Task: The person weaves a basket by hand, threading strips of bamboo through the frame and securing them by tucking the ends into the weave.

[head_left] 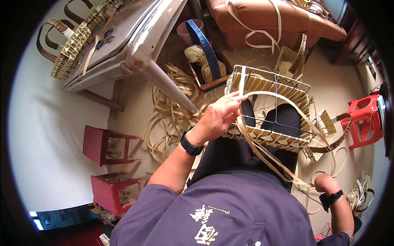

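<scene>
A part-woven basket point(271, 135) with a wire frame rests on my lap, its lower rims wrapped in flat beige strip. My left hand point(220, 116) is closed at the basket's left side, pinching a beige weaving strip point(283, 97) against the frame. From there the strip arcs over the basket to the right, and other lengths run down to the right. Low at the right, my right hand point(327, 184) is closed around the gathered strip; its fingertips are partly hidden. Both wrists wear black bands.
Loose strip coils point(172, 90) lie on the floor beside a table point(137, 53) carrying scissors point(106, 37) and finished baskets. An open basket of strip rolls point(205, 65) stands ahead. Red stools point(102, 145) are on the left, a red plastic stool point(363, 121) on the right.
</scene>
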Action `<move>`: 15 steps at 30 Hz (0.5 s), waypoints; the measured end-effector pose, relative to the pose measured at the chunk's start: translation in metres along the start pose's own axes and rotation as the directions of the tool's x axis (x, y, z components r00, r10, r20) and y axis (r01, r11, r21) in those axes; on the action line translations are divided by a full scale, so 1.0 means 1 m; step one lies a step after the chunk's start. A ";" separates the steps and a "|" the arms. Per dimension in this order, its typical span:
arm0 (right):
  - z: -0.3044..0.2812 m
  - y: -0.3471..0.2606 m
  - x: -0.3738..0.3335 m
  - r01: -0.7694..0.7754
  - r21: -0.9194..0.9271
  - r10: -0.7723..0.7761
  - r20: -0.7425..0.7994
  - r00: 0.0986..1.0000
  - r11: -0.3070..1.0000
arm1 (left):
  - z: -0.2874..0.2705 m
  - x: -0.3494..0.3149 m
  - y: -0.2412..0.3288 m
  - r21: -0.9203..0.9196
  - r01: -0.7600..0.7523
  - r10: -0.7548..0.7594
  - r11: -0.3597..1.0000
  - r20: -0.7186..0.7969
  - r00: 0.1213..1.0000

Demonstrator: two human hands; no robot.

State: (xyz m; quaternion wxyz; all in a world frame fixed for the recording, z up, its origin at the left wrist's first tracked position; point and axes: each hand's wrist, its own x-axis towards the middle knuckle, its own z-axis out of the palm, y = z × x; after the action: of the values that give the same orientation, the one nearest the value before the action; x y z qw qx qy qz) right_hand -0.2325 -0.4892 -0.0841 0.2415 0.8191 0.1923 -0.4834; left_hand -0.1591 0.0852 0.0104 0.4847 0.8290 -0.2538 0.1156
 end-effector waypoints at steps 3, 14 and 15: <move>-0.090 -0.037 -0.038 0.275 0.183 -0.216 -0.288 0.933 0.944 | 0.001 -0.001 0.001 -0.024 0.041 -0.041 0.999 -0.008 0.999; -0.293 -0.218 0.000 0.795 0.513 -0.353 -0.714 0.605 0.324 | -0.008 -0.004 -0.001 -0.015 0.111 -0.111 0.994 0.002 0.994; -0.291 -0.218 0.000 0.807 0.432 -0.354 -0.740 0.572 0.402 | -0.009 -0.004 0.000 -0.025 0.123 -0.123 0.992 0.002 0.992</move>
State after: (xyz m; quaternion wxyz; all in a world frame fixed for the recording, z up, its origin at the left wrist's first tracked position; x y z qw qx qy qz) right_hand -0.1483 -0.1433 -0.0088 -0.3727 0.8085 0.3253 -0.3188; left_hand -0.1616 0.0940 0.0128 0.5010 0.8371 -0.2038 0.0820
